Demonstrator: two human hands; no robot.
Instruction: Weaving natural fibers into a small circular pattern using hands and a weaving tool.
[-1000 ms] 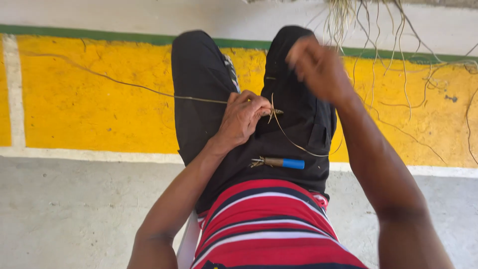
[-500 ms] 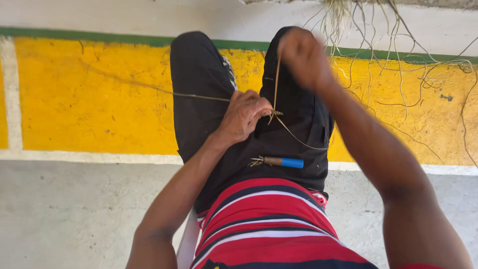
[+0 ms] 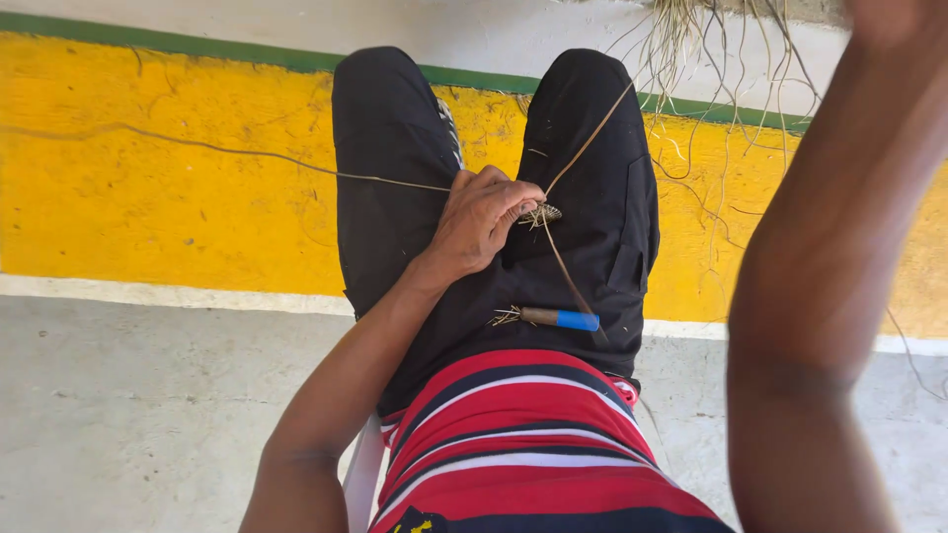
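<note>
While seated, person works plant fibre over the lap.
Left hand [image 3: 484, 222] closed, pinching a small woven coil [image 3: 541, 212] above the black shorts [image 3: 602, 207]; a fibre strand [image 3: 583, 148] runs up from it. Right hand out of frame, grip cannot be told. Blue-handled tool [image 3: 558, 318] lies on lap.

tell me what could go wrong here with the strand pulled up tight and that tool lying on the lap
1. The thin fibre strand runs taut from the small woven piece pinched in the left hand up toward the raised right arm; a hard pull might snap it or tear the weave loose.
2. The blue-handled tool lies loose on the black shorts; a leg shift could roll it off.
3. The long strand trailing left over the yellow floor may snag.
</note>
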